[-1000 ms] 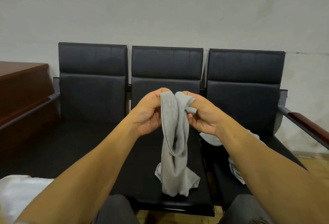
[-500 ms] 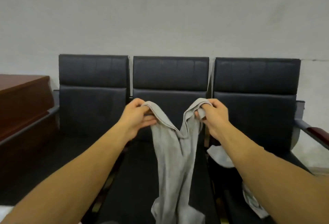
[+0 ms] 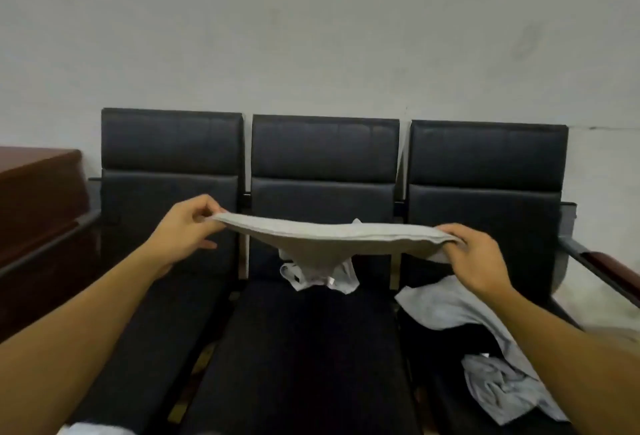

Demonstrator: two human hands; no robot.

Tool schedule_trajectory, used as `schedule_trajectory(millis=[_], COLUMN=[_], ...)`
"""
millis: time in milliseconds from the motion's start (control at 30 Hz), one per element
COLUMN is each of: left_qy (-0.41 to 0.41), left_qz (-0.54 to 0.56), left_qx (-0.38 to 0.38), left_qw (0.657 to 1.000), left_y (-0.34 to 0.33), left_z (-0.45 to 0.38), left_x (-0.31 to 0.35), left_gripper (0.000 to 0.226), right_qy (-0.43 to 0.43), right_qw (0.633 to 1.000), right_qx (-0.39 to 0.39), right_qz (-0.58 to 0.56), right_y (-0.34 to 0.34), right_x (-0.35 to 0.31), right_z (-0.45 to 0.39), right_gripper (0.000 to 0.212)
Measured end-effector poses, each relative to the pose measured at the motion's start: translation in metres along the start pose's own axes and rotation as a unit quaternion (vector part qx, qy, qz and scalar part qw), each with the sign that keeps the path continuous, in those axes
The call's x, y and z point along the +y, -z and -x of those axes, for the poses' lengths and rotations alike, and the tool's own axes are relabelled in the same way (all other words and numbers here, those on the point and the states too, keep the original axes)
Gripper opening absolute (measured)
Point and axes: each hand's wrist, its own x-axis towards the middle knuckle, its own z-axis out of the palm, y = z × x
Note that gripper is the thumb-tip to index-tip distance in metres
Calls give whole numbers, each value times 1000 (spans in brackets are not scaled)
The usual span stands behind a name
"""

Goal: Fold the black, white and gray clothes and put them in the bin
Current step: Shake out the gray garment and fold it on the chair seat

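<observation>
A plain pale wall [image 3: 346, 54] backs a row of three black padded chairs [image 3: 325, 171], with a brown wooden cabinet [image 3: 38, 199] at the left edge. The left hand [image 3: 187, 227] pinches one end of a gray garment [image 3: 329, 237] between thumb and curled fingers; the right hand [image 3: 474, 258] grips the other end, fingers folded over the edge. The garment is held in the air above the middle chair seat, stretched almost level between the two hands, its centre sagging into a shallow pouch. That sag suggests a light, soft, limp knit that offers no stiffness and is unlikely to slip; it appears best held at the corners or hems, as here, so the cloth stays spread for folding. It is plain gray, with a seamed edge along the top. Below it lies a crumpled white garment [image 3: 322, 275]; on the right chair lie further pale gray clothes [image 3: 460, 310]. No bin is visible.
</observation>
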Motion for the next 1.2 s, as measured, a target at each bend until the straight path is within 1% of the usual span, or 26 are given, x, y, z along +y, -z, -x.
schedule_trajectory(millis=[67, 133, 167, 200, 233, 267, 300, 333, 367, 467, 567, 633, 667, 733, 800, 833, 867, 900, 967, 1000, 1033, 1100, 1200], left_qy=[43, 93, 115, 131, 147, 172, 184, 187, 189, 163, 148, 137, 134, 130, 117, 107, 95, 78, 54, 55, 68, 101, 117], left_qz=[-46, -100, -141, -182, -215, -240, -260, -280, -295, -331, -364, -384, -402, -455, -508, -528, -541, -547, -537, -520, -508, -502, -525], left_qx=[-109, -242, -308, -367, -421, -457, -473, -476, -475, -464, -454, -450, -456, -486, -506, -504, -491, -472, -417, -396, -386, -382, -353], left_qw=[992, 961, 934, 903, 869, 839, 821, 812, 807, 805, 800, 795, 782, 734, 687, 675, 676, 688, 731, 755, 767, 769, 765], left_y=[-12, -25, -33, -42, -51, -63, -76, -88, -102, -145, -180, -196, -201, -205, -210, -213, -213, -214, -215, -217, -218, -223, -227], left_z=[30, 58, 70, 84, 93, 103, 108, 111, 113, 116, 118, 116, 114, 111, 100, 95, 91, 88, 83, 80, 77, 69, 44], left_x=[-44, -80, -94, -104, -109, -117, -126, -134, -143, -162, -174, -186, -190, -188, -186, -186, -187, -190, -200, -206, -208, -214, -220], left_gripper=[13, 15, 14, 11, 13, 22, 32, 40, 44, 53, 66, 70, 70, 67, 64, 65, 65, 66, 67, 68, 70, 74, 76], right_qy=[-3, -27, -47, -71, -94, -120, -136, -140, -135, -78, -24, -28, -42, -46, -22, 3, 23, 31, 21, 10, 0, -10, -13], right_qw=[993, 965, 940, 908, 872, 835, 815, 808, 811, 835, 833, 824, 815, 793, 793, 797, 808, 819, 836, 835, 830, 826, 837], right_qx=[-114, -250, -327, -403, -471, -528, -555, -564, -560, -523, -522, -524, -531, -544, -527, -511, -490, -476, -468, -476, -484, -478, -441], right_qz=[31, 71, 90, 94, 98, 94, 94, 98, 103, 154, 182, 211, 229, 269, 305, 321, 326, 320, 286, 275, 276, 298, 322], right_y=[-23, -43, -52, -59, -63, -71, -77, -84, -91, -118, -146, -164, -171, -180, -185, -187, -189, -192, -198, -204, -207, -216, -225], right_x=[40, 75, 88, 95, 100, 104, 111, 115, 121, 130, 126, 122, 119, 107, 100, 99, 99, 100, 102, 104, 104, 109, 110], right_z=[51, 96, 115, 133, 145, 157, 164, 168, 172, 174, 175, 175, 175, 173, 163, 157, 152, 148, 142, 139, 136, 126, 99], right_gripper=[20, 29, 30, 29, 26, 23, 20, 18, 19, 28, 51, 64, 69, 70, 62, 58, 55, 54, 56, 59, 61, 56, 47])
